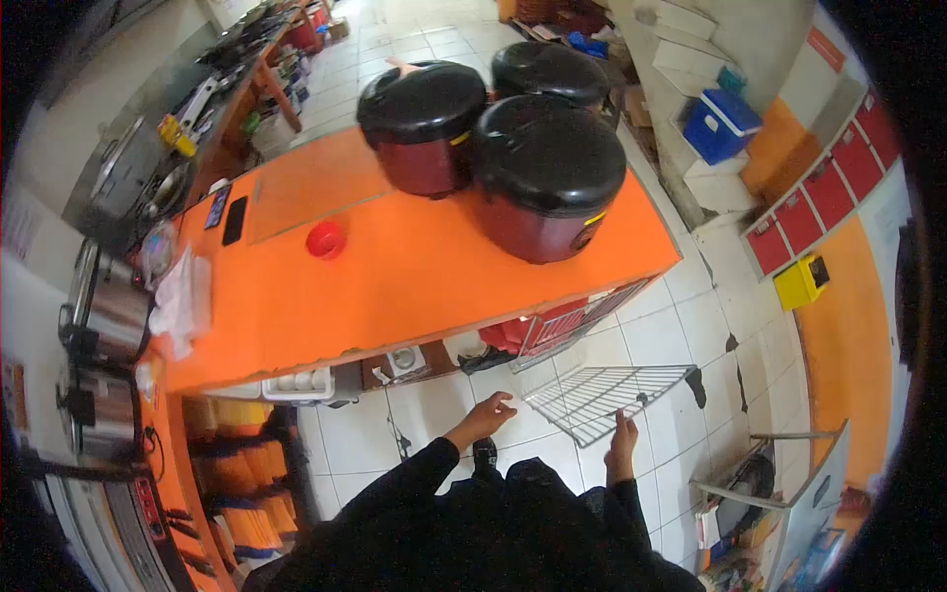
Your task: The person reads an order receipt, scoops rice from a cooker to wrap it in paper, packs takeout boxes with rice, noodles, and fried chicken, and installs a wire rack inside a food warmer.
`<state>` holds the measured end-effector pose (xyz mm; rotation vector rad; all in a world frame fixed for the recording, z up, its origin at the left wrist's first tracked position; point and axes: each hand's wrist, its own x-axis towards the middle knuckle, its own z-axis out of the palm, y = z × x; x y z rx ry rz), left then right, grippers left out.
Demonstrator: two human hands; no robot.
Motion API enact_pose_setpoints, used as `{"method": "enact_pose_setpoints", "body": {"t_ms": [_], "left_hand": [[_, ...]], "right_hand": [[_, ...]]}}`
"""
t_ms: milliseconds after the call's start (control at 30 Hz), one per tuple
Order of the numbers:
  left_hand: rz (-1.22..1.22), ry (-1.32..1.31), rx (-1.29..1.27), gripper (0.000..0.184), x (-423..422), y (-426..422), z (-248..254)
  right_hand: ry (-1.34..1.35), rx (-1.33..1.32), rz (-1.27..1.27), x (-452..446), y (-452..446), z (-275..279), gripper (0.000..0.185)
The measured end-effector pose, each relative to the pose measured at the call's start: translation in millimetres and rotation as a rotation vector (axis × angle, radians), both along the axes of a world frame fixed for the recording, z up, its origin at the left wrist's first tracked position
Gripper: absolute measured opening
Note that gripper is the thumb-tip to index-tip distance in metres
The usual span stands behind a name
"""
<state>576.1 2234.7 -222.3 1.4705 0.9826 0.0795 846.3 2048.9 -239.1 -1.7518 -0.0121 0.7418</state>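
A silver wire rack (614, 393) hangs tilted above the white floor tiles, below the front edge of the orange counter. My right hand (621, 449) is closed on the near edge of the rack, with the thumb showing on top. Just left of the rack is my left hand (481, 418), its fingers loosely curved and apart, with nothing in them. A small gap seems to separate these fingers from the rack's left corner. Beyond the rack, another wire grid (577, 326) stands at the counter's open side, with red items behind it.
On the orange counter (395, 271) stand several things: a large rice cooker (547, 178) beside two others, a red bowl (326, 240) and a black phone (235, 220). Eggs in a tray (299, 384) sit beneath. A metal-framed stand (789, 493) is at right, a blue cooler (720, 125) on steps.
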Motion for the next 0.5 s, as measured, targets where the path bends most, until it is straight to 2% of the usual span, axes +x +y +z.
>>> {"method": "enact_pose_setpoints", "body": {"t_ms": [67,167,233,267,300,367,433,500], "left_hand": [[-0.022,0.046,0.190,0.054,-30.4,-12.8,24.7],[0.024,0.038,0.385,0.060,-60.0,-40.2,82.5],[-0.079,0.008,0.737,0.070,-71.6,-69.0,113.6],[-0.129,-0.138,0.809,0.077,-78.3,-83.5,141.6],[-0.206,-0.157,0.930,0.082,-84.8,-100.7,152.5],[-0.339,-0.044,1.190,0.092,-104.3,-146.2,180.7],[-0.320,0.040,1.427,0.075,-138.1,-188.2,203.1],[-0.315,0.266,1.157,0.057,-170.2,-226.1,191.6]], "right_hand": [[-0.176,-0.027,0.082,-17.7,-17.8,15.0,0.026],[-0.426,-0.115,0.330,-58.0,-41.5,76.2,0.029],[-0.562,-0.146,0.593,-94.5,-49.6,124.3,0.030],[-0.605,-0.134,0.687,-111.1,-56.6,132.9,0.028],[-0.756,-0.172,0.802,-124.4,-65.4,132.4,0.027],[-0.872,-0.117,1.025,-166.1,-81.5,154.1,0.028],[-0.803,-0.126,1.361,-208.8,-92.9,193.1,0.029],[-0.901,0.063,1.611,-247.2,-107.3,216.3,0.026]]}}
